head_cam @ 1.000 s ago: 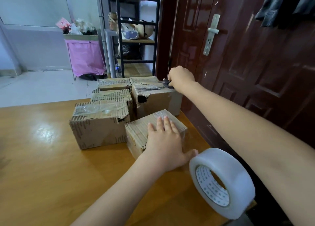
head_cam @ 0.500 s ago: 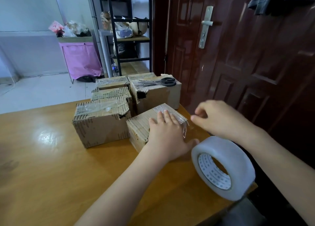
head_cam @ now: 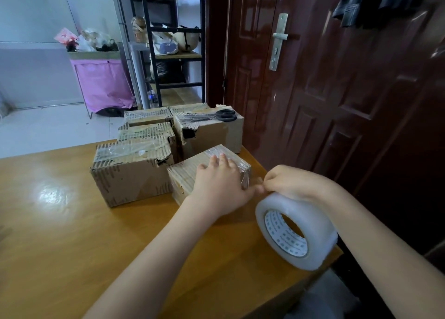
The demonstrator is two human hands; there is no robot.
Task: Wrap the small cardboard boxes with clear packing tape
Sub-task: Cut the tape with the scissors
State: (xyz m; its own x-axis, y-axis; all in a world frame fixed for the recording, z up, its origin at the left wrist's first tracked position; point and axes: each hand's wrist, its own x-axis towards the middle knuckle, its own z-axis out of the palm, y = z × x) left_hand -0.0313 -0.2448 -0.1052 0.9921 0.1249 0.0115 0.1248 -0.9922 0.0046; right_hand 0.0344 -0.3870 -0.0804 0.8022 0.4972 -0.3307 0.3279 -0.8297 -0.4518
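Head view showed the left hand (head_cam: 218, 188) lying flat, fingers straight, on the small box (head_cam: 186, 174) at the bench's (head_cam: 72, 234) right edge. The right hand (head_cam: 289, 182), fingers curled, pinched something tiny beside that box; what, I couldn't tell. The tape roll (head_cam: 310, 222) stood on edge just beneath it. Scissors (head_cam: 216, 116) lay atop a rear box (head_cam: 216, 135).

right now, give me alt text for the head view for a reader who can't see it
A person's left hand presses flat on a small brown cardboard box on a wooden table while the right hand pinches at its taped edge, above a roll of clear packing tape. Black scissors lie on taped boxes behind.
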